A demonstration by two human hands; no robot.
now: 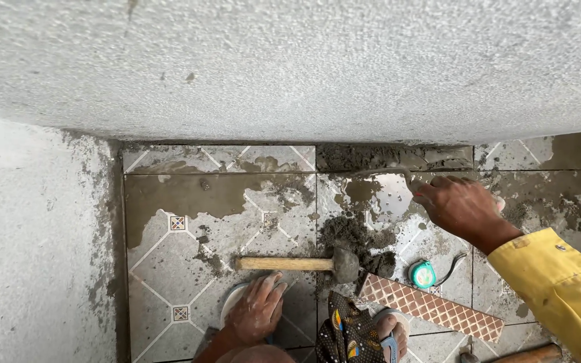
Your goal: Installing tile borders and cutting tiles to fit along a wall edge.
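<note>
My right hand, in a yellow sleeve, grips a trowel whose blade lies in the wet mortar strip along the foot of the wall. My left hand rests flat, fingers spread, on a white round-edged thing on the tiled floor, holding nothing. Just beyond its fingers lies a hammer with a wooden handle, its head in a heap of mortar.
Patterned grey floor tiles are smeared with mortar. A teal tape measure and a cut tile strip with a reddish diamond grid lie to the right. My sandalled foot is below. Rough plastered walls close the back and left.
</note>
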